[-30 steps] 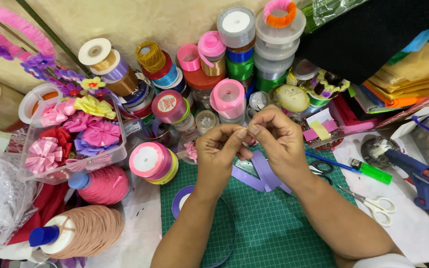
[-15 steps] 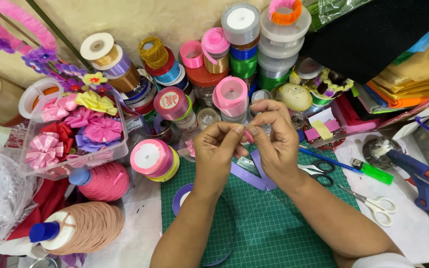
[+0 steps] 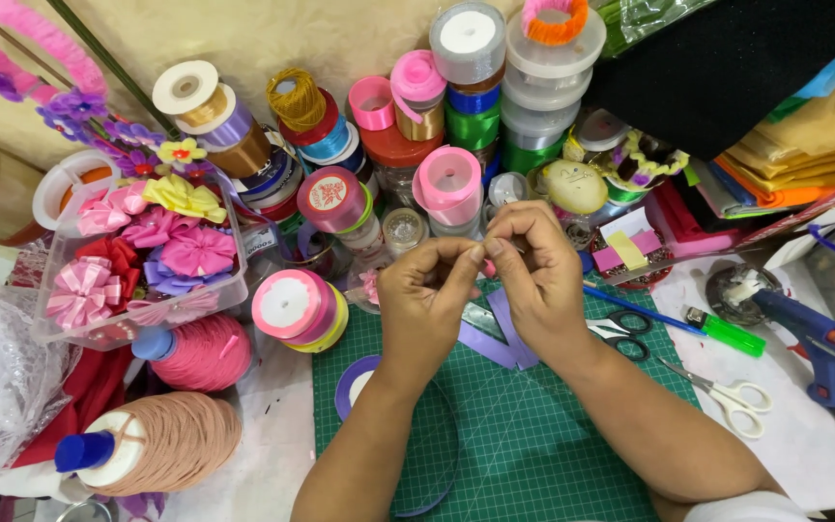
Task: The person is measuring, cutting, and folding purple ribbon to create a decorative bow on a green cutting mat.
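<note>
Both hands, left (image 3: 424, 300) and right (image 3: 533, 275), are pinching a purple ribbon (image 3: 500, 333) together above the green mat (image 3: 533, 445); folding seems barely begun, with loose tails trailing.

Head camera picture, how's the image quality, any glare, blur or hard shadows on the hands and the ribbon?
Head view: light is soft and even, with only faint shadows under the left hand and right hand on the green cutting mat. Both hands and the purple ribbon look sharp, with no motion blur. Mild shine shows on the stacked ribbon spools; the edges bend slightly from the wide lens.
</note>
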